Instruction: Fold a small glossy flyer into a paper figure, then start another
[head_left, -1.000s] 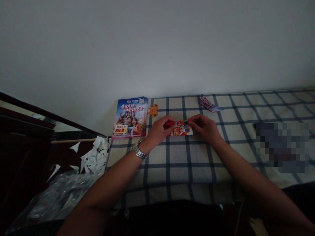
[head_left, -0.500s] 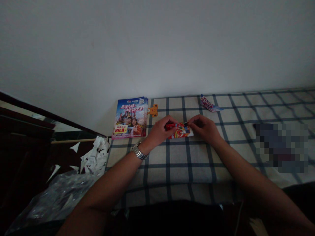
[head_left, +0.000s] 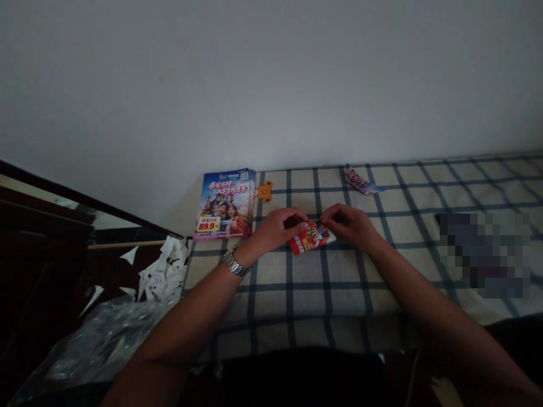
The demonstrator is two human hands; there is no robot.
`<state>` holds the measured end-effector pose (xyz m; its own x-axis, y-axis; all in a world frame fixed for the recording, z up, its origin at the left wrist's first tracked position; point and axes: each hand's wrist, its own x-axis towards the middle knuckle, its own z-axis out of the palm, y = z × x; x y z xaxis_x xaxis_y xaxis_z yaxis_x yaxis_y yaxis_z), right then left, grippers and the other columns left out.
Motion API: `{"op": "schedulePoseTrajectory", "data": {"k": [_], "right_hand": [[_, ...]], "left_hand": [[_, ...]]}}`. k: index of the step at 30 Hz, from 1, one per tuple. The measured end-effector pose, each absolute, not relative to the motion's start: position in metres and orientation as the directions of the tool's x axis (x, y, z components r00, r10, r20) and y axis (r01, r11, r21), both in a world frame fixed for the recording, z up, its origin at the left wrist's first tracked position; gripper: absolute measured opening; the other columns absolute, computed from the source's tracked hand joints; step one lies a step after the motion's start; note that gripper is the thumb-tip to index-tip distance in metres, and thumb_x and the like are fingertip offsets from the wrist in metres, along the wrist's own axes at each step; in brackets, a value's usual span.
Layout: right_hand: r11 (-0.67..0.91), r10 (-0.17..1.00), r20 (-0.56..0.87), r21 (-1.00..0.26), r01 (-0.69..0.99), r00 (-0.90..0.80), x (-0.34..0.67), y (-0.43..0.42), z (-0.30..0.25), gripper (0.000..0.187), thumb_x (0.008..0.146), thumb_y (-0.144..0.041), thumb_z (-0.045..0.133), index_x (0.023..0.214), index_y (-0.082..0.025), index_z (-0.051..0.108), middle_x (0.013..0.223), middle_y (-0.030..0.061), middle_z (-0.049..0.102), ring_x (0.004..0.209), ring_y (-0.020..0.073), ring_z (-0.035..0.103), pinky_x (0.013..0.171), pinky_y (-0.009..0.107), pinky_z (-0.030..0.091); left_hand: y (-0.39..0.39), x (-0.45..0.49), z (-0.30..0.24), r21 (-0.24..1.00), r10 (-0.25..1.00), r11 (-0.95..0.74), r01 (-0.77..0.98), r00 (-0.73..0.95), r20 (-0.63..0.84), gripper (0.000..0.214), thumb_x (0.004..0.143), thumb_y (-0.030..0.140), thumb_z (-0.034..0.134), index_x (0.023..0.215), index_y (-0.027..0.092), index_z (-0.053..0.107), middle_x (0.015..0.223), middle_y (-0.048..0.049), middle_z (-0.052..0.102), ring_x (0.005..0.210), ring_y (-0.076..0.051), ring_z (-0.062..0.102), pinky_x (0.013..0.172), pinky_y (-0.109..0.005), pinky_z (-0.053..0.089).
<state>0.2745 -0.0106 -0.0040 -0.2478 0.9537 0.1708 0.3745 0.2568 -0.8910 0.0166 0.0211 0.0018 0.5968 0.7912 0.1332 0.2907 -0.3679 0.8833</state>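
Over the checked cloth, a small red printed paper with colourful figures is held between my two hands. My left hand, with a metal watch on the wrist, pinches its upper left edge. My right hand has thumb and fingertips closed on its upper right edge, close to the left fingertips. The paper slants, its lower left part hanging toward me; it looks folded, but how is not clear. Left of my hands lies a stack of blue and pink flyers. Beyond my right hand is a crumpled or folded printed paper.
The checked cloth covers a surface against a grey wall. An orange bear print shows beside the flyers. Torn white paper and clear plastic lie at the left. A pixelated dark item is at the right.
My left fingers have shifted to the paper's top edge, nearer my right fingers. The red paper has tilted and its lower left part has come toward me, showing more of its red face.
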Motion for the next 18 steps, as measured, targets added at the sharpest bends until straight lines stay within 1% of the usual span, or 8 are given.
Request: {"op": "schedulePoseTrajectory", "data": {"k": [4,10,14,18], "right_hand": [[0.257,0.950,0.166,-0.899,0.356,-0.266,0.2734,-0.0115,-0.0044,0.023,0.092,-0.044,0.073,0.099,-0.022,0.075,0.090,0.0049,0.078,0.078,0.0198,0.073,0.071,0.033,0.060],[0.224,0.956,0.144,-0.922,0.316,-0.256,0.2736,-0.0093,-0.0115,0.027,0.092,-0.046,0.074,0.105,-0.022,0.074,0.094,0.0050,0.078,0.080,0.0198,0.073,0.073,0.034,0.061],[0.186,0.967,0.131,-0.949,0.253,-0.219,0.2722,-0.0082,-0.0112,0.031,0.090,-0.048,0.076,0.109,-0.023,0.073,0.097,0.0055,0.079,0.085,0.0215,0.075,0.078,0.036,0.062],[0.176,0.972,0.136,-0.962,0.209,-0.192,0.2709,-0.0092,-0.0065,0.033,0.091,-0.052,0.075,0.110,-0.024,0.073,0.103,0.0058,0.080,0.092,0.0226,0.076,0.085,0.037,0.063]], "left_hand": [[0.0217,0.0163,-0.0018,0.886,0.788,-0.347,0.308,0.607,0.098,0.017,0.095,0.036,0.068,0.098,0.019,0.073,0.088,-0.0024,0.074,0.077,-0.015,0.068,0.069,-0.026,0.053],[0.0184,0.0198,-0.0024,0.904,0.804,-0.316,0.289,0.587,0.093,0.016,0.094,0.034,0.068,0.098,0.019,0.072,0.089,-0.0020,0.074,0.078,-0.014,0.068,0.070,-0.026,0.052],[0.0174,0.0222,0.0010,0.909,0.829,-0.297,0.292,0.551,0.094,0.016,0.093,0.034,0.068,0.096,0.018,0.071,0.086,-0.0017,0.073,0.076,-0.014,0.067,0.069,-0.026,0.052],[0.0179,0.0229,-0.0006,0.917,0.858,-0.291,0.272,0.499,0.124,0.017,0.093,0.035,0.068,0.094,0.018,0.069,0.086,-0.0016,0.072,0.074,-0.014,0.066,0.069,-0.026,0.052]]}}
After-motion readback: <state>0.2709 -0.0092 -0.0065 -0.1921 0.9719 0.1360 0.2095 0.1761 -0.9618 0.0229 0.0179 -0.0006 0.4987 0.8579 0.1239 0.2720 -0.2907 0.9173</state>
